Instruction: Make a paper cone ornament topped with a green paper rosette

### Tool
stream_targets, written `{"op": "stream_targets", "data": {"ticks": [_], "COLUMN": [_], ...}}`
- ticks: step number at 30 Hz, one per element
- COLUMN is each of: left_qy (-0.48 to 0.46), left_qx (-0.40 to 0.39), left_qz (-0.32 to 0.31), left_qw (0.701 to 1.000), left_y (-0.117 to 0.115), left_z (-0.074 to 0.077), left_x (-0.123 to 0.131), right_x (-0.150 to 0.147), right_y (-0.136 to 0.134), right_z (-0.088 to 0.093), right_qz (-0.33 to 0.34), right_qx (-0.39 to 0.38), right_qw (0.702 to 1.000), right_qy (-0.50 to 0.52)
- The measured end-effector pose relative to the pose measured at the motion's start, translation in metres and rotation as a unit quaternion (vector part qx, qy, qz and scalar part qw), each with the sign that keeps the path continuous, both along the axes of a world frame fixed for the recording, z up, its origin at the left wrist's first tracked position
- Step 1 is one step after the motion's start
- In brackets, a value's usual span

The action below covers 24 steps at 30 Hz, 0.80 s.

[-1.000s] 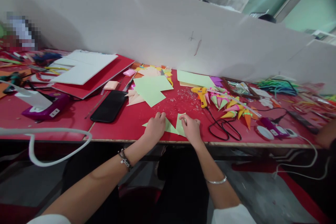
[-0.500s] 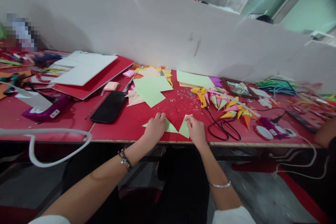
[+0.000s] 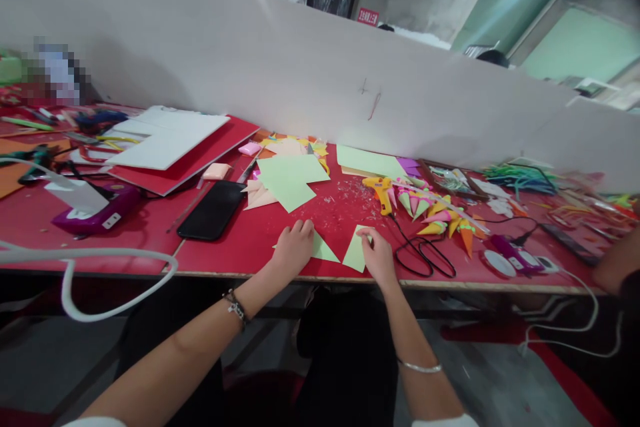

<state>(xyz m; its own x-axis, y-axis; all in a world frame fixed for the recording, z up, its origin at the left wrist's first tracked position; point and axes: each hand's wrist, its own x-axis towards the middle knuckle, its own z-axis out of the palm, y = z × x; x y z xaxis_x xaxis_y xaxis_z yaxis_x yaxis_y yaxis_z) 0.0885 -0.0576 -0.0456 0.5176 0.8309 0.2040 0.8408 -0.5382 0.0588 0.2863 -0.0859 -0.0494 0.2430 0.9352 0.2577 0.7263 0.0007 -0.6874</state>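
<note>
Right hand (image 3: 379, 256) pinches a slip (image 3: 355, 254), now nearer the glue gun (image 3: 382, 195), likely a separate piece; left hand (image 3: 294, 247), hold unclear from here.

surface: red tabletop (image 3: 245, 250) | directly on it: black phone (image 3: 213, 210), yellow glue gun (image 3: 384, 197), paper cones (image 3: 440, 217), green paper piece (image 3: 325, 250)
</note>
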Motion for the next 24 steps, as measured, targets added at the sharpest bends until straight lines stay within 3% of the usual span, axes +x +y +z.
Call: {"op": "stream_targets", "data": {"ticks": [7,11,15,20,24], "left_qy": [-0.162,-0.258,-0.325,-0.385,-0.405], "left_qx": [-0.030,-0.106,-0.190,-0.254,-0.262], "left_qz": [0.008,-0.041,-0.058,-0.030,0.034], "left_qw": [0.986,0.959,0.925,0.887,0.875], "left_y": [0.007,0.007,0.009,0.031,0.072], "left_z": [0.009,0.020,0.019,0.015,0.022], "left_x": [-0.011,-0.014,-0.017,-0.036,-0.058], "right_x": [-0.037,-0.058,-0.070,-0.067,-0.066], "right_y": [0.003,0.005,0.009,0.008,0.001], "right_z": [0.009,0.019,0.024,0.007,-0.007], "right_qz": [0.059,0.096,0.129,0.131,0.136], "right_qx": [0.030,0.050,0.069,0.056,0.030], "right_qw": [0.989,0.975,0.958,0.976,0.990], "right_qy": [0.133,0.192,0.245,0.166,0.030]}}
